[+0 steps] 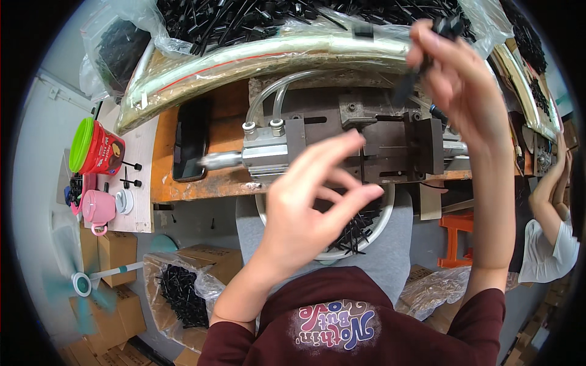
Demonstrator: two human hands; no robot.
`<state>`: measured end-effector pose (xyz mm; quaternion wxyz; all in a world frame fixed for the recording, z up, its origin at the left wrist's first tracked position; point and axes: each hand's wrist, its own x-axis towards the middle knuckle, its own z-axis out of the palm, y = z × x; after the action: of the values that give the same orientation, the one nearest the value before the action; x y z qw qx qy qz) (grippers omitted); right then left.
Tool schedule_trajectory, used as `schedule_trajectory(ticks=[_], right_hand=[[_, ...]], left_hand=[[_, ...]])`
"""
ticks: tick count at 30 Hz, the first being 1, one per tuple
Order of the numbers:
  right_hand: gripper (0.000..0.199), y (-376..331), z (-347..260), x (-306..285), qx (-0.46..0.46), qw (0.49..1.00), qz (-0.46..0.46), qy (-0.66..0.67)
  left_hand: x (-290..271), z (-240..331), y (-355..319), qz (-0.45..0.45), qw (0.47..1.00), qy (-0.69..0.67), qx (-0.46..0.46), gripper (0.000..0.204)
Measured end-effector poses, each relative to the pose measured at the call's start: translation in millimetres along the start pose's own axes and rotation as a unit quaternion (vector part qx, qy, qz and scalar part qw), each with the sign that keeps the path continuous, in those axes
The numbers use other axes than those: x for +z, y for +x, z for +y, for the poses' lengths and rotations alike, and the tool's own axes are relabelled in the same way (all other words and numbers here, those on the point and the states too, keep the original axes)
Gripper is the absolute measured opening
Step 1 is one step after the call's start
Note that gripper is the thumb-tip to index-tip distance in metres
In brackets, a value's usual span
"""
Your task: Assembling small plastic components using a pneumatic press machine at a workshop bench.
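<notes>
A: Right fingers (434, 46) status?
B: Pinched on a black part (410, 82), raised above the press (390, 146); not yet seated.
A: Left hand (305, 213)?
B: Fingers spread, holding nothing, over the bowl (383, 222) of black parts; worktop (168, 152) bags stay full.

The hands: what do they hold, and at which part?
The right hand pinches a black plastic piece near its upper end. The left hand holds nothing.

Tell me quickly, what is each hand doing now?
Left hand: open, fingers spread, holding nothing.
Right hand: closed on a black plastic part.
</notes>
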<state>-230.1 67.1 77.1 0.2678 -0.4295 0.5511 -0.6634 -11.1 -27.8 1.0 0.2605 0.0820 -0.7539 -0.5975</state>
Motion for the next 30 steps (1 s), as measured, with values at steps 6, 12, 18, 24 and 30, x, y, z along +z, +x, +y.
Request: schedule_trajectory(ticks=[6,12,18,24,30], right_hand=[[0.016,-63,8,27,0.217,0.964,-0.084,0.127],[0.022,-86,20,11,0.201,0.967,-0.018,0.153],[0.026,-101,30,10,0.164,0.971,0.117,0.13],[0.023,-117,29,18,0.125,0.976,0.115,0.139],[0.014,-128,28,22,0.107,0.978,0.161,0.081]], left_hand=[[-24,7,0,-0.073,0.966,-0.237,-0.077,0.053],[-27,11,-13,-0.07,0.992,-0.049,0.092,0.042],[1,-10,-22,0.025,0.965,0.212,0.152,0.033],[26,-42,-17,0.015,0.898,0.389,0.205,0.024],[28,-33,-5,-0.001,0.891,0.41,0.192,0.027]])
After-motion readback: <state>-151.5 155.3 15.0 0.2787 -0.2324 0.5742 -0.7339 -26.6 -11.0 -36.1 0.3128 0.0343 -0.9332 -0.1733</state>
